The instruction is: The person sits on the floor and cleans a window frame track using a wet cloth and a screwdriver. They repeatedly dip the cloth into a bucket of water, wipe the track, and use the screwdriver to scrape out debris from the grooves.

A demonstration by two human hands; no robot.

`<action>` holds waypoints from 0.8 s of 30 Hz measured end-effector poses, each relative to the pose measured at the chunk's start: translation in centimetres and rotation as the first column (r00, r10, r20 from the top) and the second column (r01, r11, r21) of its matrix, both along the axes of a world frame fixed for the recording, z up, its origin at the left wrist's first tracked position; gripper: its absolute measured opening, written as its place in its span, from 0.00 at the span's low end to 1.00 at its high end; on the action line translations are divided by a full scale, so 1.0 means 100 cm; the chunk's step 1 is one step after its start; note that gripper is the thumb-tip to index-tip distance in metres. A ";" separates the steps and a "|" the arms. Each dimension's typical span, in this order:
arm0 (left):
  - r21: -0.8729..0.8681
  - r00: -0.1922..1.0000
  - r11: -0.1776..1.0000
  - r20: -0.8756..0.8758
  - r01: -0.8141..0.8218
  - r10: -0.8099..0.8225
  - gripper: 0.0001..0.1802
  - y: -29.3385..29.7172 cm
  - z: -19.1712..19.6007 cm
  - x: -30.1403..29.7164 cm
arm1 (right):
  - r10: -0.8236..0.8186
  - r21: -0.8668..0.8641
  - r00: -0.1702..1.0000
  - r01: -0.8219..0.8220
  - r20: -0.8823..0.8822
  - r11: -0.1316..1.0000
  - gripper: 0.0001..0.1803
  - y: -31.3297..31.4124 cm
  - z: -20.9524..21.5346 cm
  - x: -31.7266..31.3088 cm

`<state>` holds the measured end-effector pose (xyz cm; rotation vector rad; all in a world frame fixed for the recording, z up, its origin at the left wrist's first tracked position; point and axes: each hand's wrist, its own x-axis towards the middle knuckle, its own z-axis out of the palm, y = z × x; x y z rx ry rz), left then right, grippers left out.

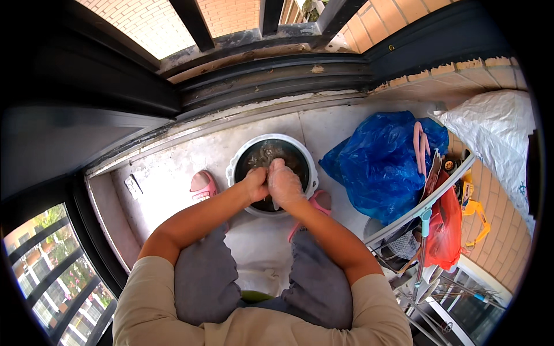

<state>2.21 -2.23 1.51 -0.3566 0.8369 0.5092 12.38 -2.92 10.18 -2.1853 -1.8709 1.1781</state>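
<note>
1. 2 hands meet over the round white basin (236, 162), which stands on the pale floor (173, 167) between the person's feet, near the wall with the railing.
2. Left hand (256, 183) and right hand (284, 183) touch each other, fingers curled down and pressed together on something in the dark water; what they pinch I cannot tell.
3. Basin lies straight ahead of both hands, neither nearer.
4. Pink slipper (203, 184) sits just left of the basin; blue plastic bag (381, 164) and a wire rack (424, 213) crowd the right, so free room is leftward.
</note>
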 end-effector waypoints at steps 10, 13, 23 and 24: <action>0.371 0.372 0.115 -0.928 0.921 0.016 0.30 -0.011 0.008 -0.030 | 0.356 0.054 0.930 -0.362 0.097 0.931 0.12 0.005 -0.043 0.025; 0.438 0.440 0.119 -0.898 0.891 0.016 0.28 -0.007 0.018 -0.030 | 0.133 0.049 0.943 -0.124 -0.306 0.991 0.13 0.013 0.015 0.027; 0.633 0.949 0.760 -0.307 0.149 0.070 0.14 0.006 0.054 -0.005 | -0.761 -0.639 0.132 0.463 -0.635 0.614 0.13 -0.008 -0.033 0.054; 0.660 0.947 0.742 -0.300 0.118 0.116 0.14 0.005 0.054 -0.003 | -0.777 -0.731 -0.019 0.352 -0.630 0.584 0.14 -0.011 -0.033 0.052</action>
